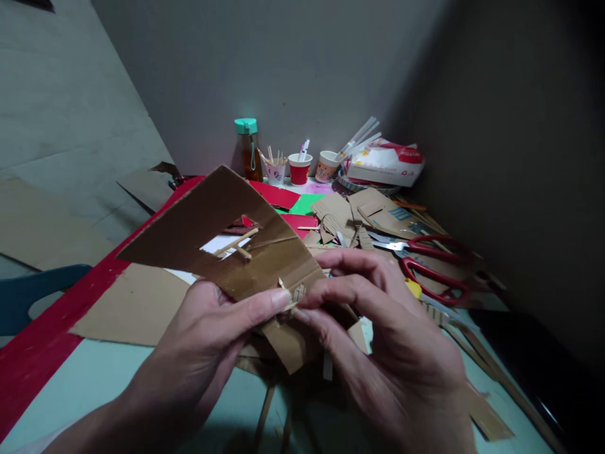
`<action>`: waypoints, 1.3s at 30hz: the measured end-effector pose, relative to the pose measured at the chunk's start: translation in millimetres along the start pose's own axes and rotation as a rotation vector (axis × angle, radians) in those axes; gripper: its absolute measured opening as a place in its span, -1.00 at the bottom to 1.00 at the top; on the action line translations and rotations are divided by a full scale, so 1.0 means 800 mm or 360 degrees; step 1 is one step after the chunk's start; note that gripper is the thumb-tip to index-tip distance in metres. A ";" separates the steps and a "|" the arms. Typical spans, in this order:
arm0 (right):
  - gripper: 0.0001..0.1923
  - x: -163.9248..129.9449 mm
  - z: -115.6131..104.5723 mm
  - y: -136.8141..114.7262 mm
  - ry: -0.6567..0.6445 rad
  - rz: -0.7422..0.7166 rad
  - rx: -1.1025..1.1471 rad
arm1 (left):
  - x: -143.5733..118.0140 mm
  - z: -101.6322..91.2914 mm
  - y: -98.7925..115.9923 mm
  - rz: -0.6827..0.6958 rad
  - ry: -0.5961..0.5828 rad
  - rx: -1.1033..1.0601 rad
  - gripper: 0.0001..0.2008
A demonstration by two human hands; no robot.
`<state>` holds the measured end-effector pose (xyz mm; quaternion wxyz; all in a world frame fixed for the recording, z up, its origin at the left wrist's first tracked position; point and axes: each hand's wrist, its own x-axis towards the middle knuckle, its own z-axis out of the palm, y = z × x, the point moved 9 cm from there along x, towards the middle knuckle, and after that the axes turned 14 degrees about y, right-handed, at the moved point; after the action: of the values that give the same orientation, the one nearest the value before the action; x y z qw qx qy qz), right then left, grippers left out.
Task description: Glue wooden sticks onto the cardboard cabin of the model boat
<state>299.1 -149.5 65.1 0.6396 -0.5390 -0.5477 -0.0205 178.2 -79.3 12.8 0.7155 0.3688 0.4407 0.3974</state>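
Note:
A brown cardboard piece with a cut-out opening is tilted up in front of me, above the table. Small wooden sticks cross the opening. My left hand grips the cardboard near its lower middle, thumb pressed on top beside a small torn bit of corrugated card. From the other side, my right hand pinches at that same spot with thumb and forefinger. What exactly lies between those right fingertips is partly hidden, but it appears to be the small card bit.
Red-handled scissors and cardboard scraps lie to the right. Along the wall stand a bottle, paper cups with sticks, pens and glue sticks, and a tissue pack. A black flat object sits at the right edge.

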 end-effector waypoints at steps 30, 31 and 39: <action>-0.87 0.010 -0.016 -0.010 0.0136 -0.0140 -0.0220 | 0.003 -0.002 -0.003 -0.0048 -0.0013 0.0113 -0.75; -0.87 0.010 -0.016 -0.009 0.0136 -0.0127 -0.0219 | 0.003 -0.002 -0.003 -0.0058 -0.0011 0.0083 -0.74; -0.88 0.006 -0.008 -0.002 -0.0009 -0.0003 -0.0218 | 0.002 -0.006 -0.005 -0.0114 0.0007 0.0017 -0.73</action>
<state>304.6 -152.0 70.6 0.5997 -0.5811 -0.5472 -0.0569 175.1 -79.1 7.0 0.7263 0.3557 0.4573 0.3700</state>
